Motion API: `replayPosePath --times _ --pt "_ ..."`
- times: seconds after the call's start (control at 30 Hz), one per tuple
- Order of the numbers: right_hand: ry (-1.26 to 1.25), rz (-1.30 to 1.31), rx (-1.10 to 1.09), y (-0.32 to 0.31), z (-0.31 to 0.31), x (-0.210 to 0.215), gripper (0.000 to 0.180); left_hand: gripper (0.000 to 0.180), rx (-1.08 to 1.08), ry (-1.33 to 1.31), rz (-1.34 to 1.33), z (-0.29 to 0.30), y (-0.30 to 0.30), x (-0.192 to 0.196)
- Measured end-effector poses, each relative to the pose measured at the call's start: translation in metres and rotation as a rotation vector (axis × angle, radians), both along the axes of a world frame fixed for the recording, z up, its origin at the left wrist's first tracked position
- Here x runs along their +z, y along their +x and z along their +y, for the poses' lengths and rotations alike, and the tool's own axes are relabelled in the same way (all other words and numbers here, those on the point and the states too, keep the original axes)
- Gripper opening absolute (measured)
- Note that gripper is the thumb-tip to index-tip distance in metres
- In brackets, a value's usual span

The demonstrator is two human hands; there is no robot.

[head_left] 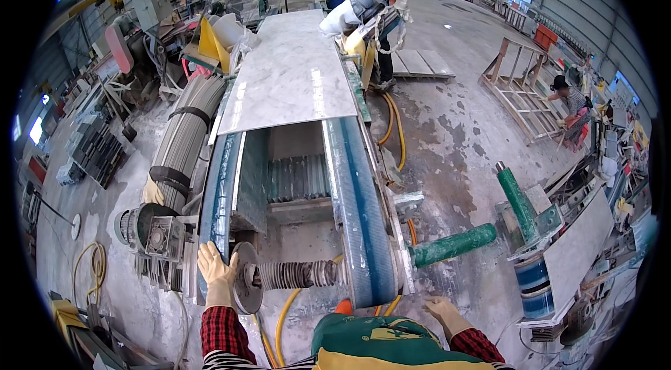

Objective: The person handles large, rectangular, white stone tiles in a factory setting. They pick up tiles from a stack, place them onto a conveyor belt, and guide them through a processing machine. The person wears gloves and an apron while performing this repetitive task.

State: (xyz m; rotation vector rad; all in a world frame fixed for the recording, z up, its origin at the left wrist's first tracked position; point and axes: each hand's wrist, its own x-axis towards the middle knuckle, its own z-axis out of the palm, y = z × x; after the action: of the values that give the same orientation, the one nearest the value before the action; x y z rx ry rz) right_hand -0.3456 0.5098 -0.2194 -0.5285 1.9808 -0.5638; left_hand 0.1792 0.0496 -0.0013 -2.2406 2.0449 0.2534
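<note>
My left hand [217, 273], in a cream glove, lies with fingers stretched out on the near end of the left blue conveyor belt [222, 191], beside a round metal pulley [247, 278]. My right hand [445, 313], also gloved, hangs low on the right with nothing in it, its fingers loosely extended. It is apart from the right blue belt [360, 209]. Farther along, a pale grey-veined stone slab [290, 73] lies flat across both belts. A ribbed shaft [300, 275] runs between the belt ends at the near side.
A green roller [453, 245] juts out on the right, near an upright green post [517, 203]. Yellow hoses [285, 324] run along the floor. A motor [157, 232] stands left. A tilted machine head [360, 6] and people are beyond; another person crouches by a wooden frame [514, 90].
</note>
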Motion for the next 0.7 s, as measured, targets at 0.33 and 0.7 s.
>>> replayPosePath --times 0.33,0.7 --pt "0.029 0.072 0.015 -0.002 -0.004 0.014 0.047 0.103 -0.012 -0.007 0.009 0.001 0.003 -0.007" --pt "0.003 0.051 0.067 0.008 -0.013 0.033 0.049 0.102 -0.018 -0.011 -0.001 0.003 0.003 -0.009"
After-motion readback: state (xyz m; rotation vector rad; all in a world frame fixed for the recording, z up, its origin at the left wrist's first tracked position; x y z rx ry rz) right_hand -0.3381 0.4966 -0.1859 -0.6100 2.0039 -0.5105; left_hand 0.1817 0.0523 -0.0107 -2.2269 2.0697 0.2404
